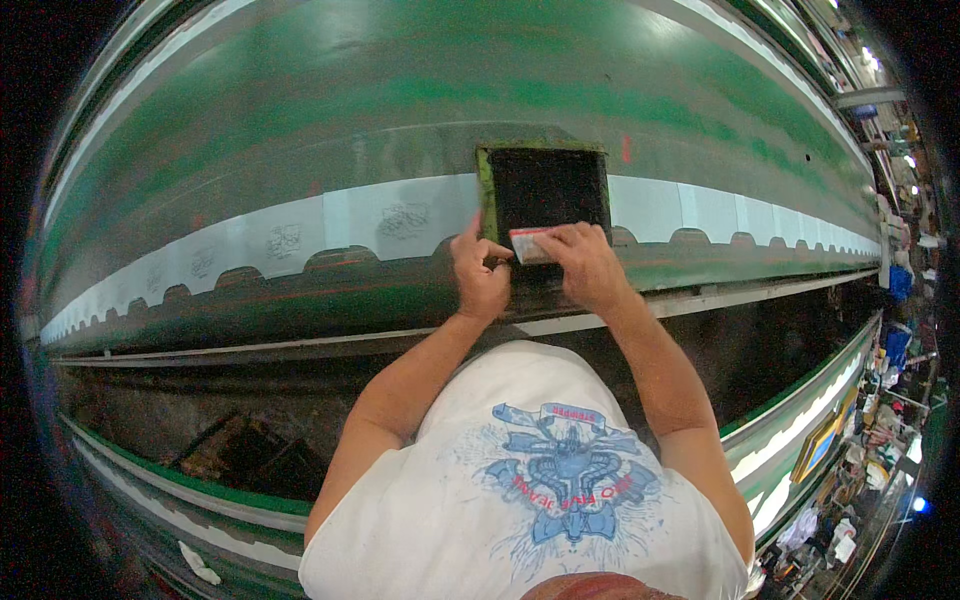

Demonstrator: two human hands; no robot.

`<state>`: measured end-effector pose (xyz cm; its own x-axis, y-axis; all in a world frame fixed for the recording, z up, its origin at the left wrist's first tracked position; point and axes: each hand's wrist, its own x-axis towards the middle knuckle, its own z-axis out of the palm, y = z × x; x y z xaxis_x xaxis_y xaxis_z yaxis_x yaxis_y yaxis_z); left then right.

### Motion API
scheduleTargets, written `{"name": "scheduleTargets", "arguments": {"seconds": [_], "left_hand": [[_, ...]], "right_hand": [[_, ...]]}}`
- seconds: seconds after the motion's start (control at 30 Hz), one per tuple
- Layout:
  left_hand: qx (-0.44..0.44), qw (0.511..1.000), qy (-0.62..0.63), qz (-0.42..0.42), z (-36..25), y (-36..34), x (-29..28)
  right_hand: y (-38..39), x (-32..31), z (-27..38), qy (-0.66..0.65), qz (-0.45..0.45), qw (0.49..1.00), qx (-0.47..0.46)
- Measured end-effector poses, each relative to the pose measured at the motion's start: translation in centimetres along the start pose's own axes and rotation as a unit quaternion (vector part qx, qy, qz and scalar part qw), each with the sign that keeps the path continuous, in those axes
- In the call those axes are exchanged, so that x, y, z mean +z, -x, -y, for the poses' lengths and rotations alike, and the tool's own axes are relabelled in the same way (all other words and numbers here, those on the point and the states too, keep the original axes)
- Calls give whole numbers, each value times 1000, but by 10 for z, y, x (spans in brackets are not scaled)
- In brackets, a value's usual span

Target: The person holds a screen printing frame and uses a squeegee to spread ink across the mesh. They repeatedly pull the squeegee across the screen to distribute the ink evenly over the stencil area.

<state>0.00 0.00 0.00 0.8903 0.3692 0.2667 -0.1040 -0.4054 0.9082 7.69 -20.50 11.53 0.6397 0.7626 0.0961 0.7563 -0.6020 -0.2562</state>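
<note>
A square screen frame (pixel 487 190) with a worn yellow-green rim and a dark middle lies flat on the long green table. My left hand (pixel 482 272) is at the frame's near left corner, thumb and fingers closing on its edge, the index finger stretched up along the left side. In my right hand (pixel 590 265) is a flat, pale squeegee-like blade (pixel 530 246) with a red upper edge. It tilts over the near part of the dark area, fingers on top of it. The frame covers part of a row of pale blue-white cut pieces (pixel 650 203).
Left of the frame, several pale pieces (pixel 404 222) carry dark line prints. A metal rail (pixel 700 300) runs along the table's near edge. Behind me stands another green table (pixel 240 505) with pale strips. Mixed clutter (pixel 850 500) fills the far right.
</note>
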Motion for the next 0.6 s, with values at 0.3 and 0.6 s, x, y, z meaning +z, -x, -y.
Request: {"name": "scheduleTargets", "arguments": {"seconds": [0.3, 0.6], "left_hand": [[3, 1000, -17, -20, -9, -3, -2], [21, 999, -37, -33, -34, -9, -1]], "right_hand": [[42, -2, 35, -48, 34, 998, 32], [98, 12, -16, -175, -222, 934, 220]]}}
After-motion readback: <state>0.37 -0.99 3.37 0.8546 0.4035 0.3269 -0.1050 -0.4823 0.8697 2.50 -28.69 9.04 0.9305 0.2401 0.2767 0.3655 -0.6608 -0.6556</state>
